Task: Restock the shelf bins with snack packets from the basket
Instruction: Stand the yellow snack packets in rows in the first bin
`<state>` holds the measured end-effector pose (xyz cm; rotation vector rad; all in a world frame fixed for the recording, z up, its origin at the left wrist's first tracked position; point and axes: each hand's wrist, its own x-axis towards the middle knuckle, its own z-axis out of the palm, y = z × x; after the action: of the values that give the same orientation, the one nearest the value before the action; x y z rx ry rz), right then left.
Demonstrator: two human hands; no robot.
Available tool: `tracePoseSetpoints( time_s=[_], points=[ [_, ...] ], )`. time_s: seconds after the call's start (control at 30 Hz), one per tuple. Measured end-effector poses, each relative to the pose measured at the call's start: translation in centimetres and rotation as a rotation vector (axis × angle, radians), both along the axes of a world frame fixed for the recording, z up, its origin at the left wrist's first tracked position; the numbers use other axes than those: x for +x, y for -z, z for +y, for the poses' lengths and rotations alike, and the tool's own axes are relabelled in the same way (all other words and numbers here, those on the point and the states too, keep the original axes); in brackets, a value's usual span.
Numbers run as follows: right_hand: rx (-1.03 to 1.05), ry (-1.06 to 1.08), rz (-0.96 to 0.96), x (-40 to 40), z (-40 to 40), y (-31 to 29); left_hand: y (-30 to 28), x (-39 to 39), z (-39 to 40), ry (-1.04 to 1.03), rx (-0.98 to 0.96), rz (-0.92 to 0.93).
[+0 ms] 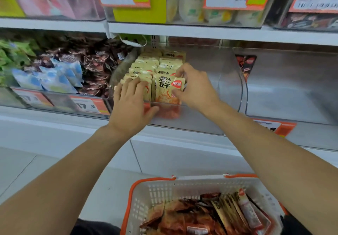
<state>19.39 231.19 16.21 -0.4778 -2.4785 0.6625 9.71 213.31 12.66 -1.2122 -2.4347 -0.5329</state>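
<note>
Two rows of cream snack packets point(146, 66) fill the clear bin point(201, 123) at frame centre; the right hand point(193, 86) pinches the front packet point(165, 90), the left hand point(130, 102) presses flat-fingered, so easing either risks the tight row toppling forward, the basket point(142, 194) waiting below.

A clear bin point(192, 124) at frame centre holds two rows of cream packets point(146, 66) standing upright, faces forward. The front right packet point(165, 90) shows black characters and a red corner badge. At lower right, a white basket point(157, 194) with an orange rim holds red-orange packets point(173, 220) lying loose and brown ones point(225, 211) on edge.
</note>
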Motion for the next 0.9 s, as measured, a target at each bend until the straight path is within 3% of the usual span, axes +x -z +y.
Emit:
tracePoseSetpoints(
  time_s=[0.33,0.47,0.63,0.77,0.9],
  points=[
    [0.057,0.035,-0.070,-1.3,-0.1,1.0,1.0,-0.3,0.0,0.014,0.051,0.047],
    [0.100,-0.006,0.187,0.5,-1.0,1.0,0.6,0.4,-0.1,0.024,0.082,0.008],
    [0.185,-0.179,0.492,4.7,-3.4,0.7,-0.6,3.5,-0.3,0.082,0.326,0.103],
    [0.202,-0.253,0.355,8.8,-4.1,4.2,1.6,7.7,-1.0,0.229,0.300,-0.105],
    [0.202,-0.300,0.026,14.1,-4.1,10.4,7.1,11.4,-2.2,0.237,-0.137,-0.395]
  ],
)
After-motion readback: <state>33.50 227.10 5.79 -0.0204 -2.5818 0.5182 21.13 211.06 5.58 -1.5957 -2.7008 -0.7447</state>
